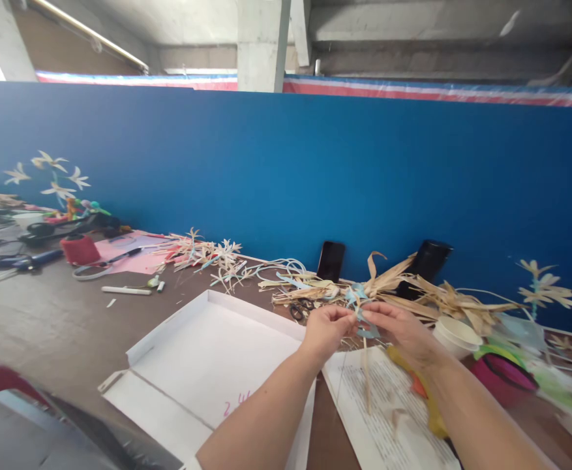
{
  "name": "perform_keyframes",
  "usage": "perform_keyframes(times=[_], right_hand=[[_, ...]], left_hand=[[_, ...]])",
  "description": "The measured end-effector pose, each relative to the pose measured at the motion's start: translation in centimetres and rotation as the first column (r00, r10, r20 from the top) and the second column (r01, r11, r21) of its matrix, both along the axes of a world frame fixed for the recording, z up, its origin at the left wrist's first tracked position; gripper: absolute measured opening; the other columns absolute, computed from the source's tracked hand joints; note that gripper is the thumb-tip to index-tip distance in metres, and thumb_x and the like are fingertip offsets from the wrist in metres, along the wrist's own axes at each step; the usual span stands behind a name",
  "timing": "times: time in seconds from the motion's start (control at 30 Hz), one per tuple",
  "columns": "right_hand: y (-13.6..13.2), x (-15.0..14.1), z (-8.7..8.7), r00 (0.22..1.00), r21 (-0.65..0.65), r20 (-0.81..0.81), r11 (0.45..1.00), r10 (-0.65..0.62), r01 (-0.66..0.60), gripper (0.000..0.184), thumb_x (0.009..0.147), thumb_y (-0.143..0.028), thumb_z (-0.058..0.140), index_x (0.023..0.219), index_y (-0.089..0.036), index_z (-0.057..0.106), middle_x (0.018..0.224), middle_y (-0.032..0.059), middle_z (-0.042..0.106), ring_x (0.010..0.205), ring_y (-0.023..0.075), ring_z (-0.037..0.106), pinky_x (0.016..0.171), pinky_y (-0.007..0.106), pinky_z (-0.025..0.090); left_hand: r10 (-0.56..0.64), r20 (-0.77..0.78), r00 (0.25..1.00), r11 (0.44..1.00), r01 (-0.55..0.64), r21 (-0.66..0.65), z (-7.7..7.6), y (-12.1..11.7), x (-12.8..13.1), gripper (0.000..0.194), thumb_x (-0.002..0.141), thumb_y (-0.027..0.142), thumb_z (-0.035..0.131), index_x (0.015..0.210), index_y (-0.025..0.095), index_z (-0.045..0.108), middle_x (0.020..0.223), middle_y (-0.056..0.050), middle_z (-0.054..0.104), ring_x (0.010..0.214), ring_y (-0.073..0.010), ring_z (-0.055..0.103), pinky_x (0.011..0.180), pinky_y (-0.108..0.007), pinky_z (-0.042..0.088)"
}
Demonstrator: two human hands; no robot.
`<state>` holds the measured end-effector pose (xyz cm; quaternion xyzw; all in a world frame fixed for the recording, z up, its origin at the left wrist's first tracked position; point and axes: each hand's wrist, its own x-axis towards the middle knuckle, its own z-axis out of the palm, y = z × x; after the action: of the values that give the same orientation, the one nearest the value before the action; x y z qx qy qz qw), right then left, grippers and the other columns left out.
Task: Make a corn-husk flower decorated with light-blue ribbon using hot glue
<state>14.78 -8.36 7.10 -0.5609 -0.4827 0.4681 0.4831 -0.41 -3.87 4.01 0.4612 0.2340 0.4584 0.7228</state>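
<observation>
Both hands (325,331) are pinched closed; a light-blue strip (369,332) sits between their fingertips.

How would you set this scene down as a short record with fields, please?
Left hand: pinching a blue strip
Right hand: fingertips on the same strip
Under the strip: thin stick, printed paper
Left of paper: open white box
Farther back: dried leaves, dark phone, blue panel
Right side: white cup, pale flower
</observation>
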Motion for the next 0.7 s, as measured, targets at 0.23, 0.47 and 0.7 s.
perform_keyframes(times=[0.23,0.47,0.7], right_hand=[[-0.05,0.22,-0.06,1.0,-0.006,-0.01,1.0,0.002,-0.002,0.023,0.072,-0.035,0.069,0.088,-0.019,0.067,0.081,0.0058,0.07,0.071,0.0188,0.064,0.068,0.031,0.046],[-0.14,0.11,0.05,0.999,-0.008,-0.03,1.0,0.013,-0.013,0.025,0.07,-0.035,0.071,0.088,-0.018,0.068,0.081,0.0058,0.07,0.074,0.0202,0.064,0.07,0.031,0.047],[-0.54,-0.53,0.67,0.998,-0.012,-0.058,1.0,-0.025,0.025,0.026,0.066,-0.035,0.074,0.086,-0.019,0.069,0.08,0.0062,0.07,0.075,0.0208,0.064,0.071,0.032,0.048]], left_hand=[[0.012,-0.009,1.0,1.0,-0.012,0.023,-0.09,0.04,0.06,0.024,0.057,0.032,0.073,0.066,0.011,0.064,0.055,-0.002,0.06,0.051,-0.0092,0.052,0.057,-0.024,0.043],[0.024,-0.035,0.999,1.0,-0.024,0.016,-0.22,-0.03,0.12,0.021,0.059,0.029,0.071,0.067,0.011,0.063,0.056,-0.002,0.061,0.052,-0.0098,0.053,0.057,-0.024,0.042],[0.027,-0.064,0.998,0.999,-0.025,0.039,-0.13,-0.06,0.03,0.02,0.06,0.03,0.07,0.067,0.012,0.063,0.055,-0.002,0.06,0.051,-0.009,0.05,0.055,-0.022,0.039]])
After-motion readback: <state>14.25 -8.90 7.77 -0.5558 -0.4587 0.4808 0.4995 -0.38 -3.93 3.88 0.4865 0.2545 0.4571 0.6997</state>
